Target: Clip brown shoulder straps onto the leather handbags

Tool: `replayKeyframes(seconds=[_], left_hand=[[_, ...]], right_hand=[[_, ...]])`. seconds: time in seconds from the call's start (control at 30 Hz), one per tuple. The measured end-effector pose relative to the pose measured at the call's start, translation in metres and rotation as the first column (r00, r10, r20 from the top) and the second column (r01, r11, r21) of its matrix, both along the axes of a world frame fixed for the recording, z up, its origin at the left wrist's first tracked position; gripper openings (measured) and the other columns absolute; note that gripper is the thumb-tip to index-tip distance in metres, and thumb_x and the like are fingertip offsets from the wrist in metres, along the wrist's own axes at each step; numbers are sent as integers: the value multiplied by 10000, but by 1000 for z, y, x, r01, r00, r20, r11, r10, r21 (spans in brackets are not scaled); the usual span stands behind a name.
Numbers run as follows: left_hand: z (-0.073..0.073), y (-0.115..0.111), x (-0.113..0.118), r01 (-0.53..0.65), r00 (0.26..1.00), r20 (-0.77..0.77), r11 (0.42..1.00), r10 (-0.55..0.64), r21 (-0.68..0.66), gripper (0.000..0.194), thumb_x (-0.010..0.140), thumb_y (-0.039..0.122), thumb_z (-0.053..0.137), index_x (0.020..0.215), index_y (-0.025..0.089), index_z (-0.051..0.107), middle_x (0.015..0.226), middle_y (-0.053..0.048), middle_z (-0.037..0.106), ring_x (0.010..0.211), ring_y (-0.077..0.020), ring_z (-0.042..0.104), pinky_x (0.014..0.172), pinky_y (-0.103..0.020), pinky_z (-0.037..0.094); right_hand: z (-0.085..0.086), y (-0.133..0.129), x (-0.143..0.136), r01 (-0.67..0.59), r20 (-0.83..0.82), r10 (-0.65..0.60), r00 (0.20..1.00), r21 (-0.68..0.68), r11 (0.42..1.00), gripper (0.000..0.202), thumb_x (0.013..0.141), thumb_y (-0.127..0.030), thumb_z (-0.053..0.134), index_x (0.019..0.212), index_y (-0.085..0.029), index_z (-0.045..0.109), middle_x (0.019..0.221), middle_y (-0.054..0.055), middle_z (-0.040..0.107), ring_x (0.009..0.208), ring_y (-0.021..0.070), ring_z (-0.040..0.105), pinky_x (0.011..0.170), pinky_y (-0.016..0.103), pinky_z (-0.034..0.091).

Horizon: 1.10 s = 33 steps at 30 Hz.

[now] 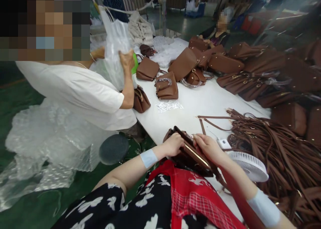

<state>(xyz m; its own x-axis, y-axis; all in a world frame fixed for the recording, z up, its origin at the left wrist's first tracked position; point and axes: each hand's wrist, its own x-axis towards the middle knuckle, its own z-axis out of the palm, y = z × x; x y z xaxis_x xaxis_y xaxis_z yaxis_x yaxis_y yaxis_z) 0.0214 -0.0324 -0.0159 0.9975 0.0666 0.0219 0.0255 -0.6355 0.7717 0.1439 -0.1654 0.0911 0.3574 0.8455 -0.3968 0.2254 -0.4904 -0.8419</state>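
Observation:
A brown handbag (194,157) with a gold-coloured zip is tilted against the front of my body, at the table's near edge. My left hand (175,144) is closed on its upper left side, fingers bent over the rim. On the other side, my right hand (206,148) grips the bag's far edge with thumb and fingers close together near a small shiny metal part. What lies inside the bag is hidden from view. Close to my right forearm stands a small white fan (248,165).
Brown shoulder straps (271,148) lie heaped at the right, below piled brown bags (260,65). More handbags and small white pieces (169,105) lie on the white table (198,105). A co-worker (75,88) at left holds clear plastic (115,51); bubble wrap (50,142) hangs below.

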Motion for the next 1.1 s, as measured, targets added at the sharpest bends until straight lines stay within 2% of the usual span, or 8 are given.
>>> replayKeyframes(seconds=[0.13,0.23,0.4,0.5,0.7,0.87,1.0,1.1], left_hand=[[10,5,-7,-141,987,53,980,150,-143,163,757,131,546,869,191,649,961,-59,677,956,-221,593,925,-345,431],[21,16,-11,-339,936,26,917,351,-209,252,939,219,338,847,190,571,863,-52,636,841,-185,584,826,-307,456],[26,27,-13,-334,941,31,939,337,-84,257,962,306,361,815,195,538,822,-47,603,827,-194,566,812,-313,441],[20,32,-10,-329,938,32,919,344,-216,243,932,262,395,766,181,552,765,-24,602,747,-163,554,721,-271,437],[8,43,-10,-402,890,-10,777,455,-484,252,880,256,441,665,161,533,636,16,553,623,-115,495,593,-219,391],[-7,52,-13,-474,865,-110,725,490,-500,288,911,341,439,727,171,580,713,-7,618,703,-144,564,683,-244,445],[-32,68,-17,-740,670,-296,584,680,-333,251,934,288,390,823,188,592,919,-70,657,961,-201,587,897,-312,425],[-55,73,-17,-797,603,-402,521,689,-304,193,901,252,437,771,182,561,875,-95,649,950,-227,591,869,-338,429]], right_hand=[[-20,31,1,-213,368,209,906,-30,977,355,947,-411,295,748,-216,515,710,49,625,677,184,553,670,304,416],[-36,41,0,-276,384,281,880,-71,959,377,967,-401,255,827,-206,547,774,69,662,732,198,589,707,304,427],[-47,49,-1,-273,402,295,867,-110,956,422,974,-433,239,815,-199,551,710,53,623,672,196,562,679,318,420],[-47,54,-2,-241,302,248,920,-63,969,421,970,-467,268,804,-198,546,692,35,604,661,182,546,665,312,429],[-41,61,-7,-228,-13,228,974,-60,972,349,940,-500,373,807,-206,505,632,-26,550,561,139,508,567,268,430],[-50,73,-6,-264,210,271,940,-60,963,358,950,-449,311,726,-219,470,653,-9,543,631,157,506,635,281,416],[-60,85,-2,-254,435,310,846,-184,950,353,974,-368,277,767,-209,515,702,26,600,672,168,542,676,280,405],[-63,97,-5,-258,534,387,752,-301,918,356,1001,-314,251,850,-197,552,773,47,653,720,160,580,696,257,400]])
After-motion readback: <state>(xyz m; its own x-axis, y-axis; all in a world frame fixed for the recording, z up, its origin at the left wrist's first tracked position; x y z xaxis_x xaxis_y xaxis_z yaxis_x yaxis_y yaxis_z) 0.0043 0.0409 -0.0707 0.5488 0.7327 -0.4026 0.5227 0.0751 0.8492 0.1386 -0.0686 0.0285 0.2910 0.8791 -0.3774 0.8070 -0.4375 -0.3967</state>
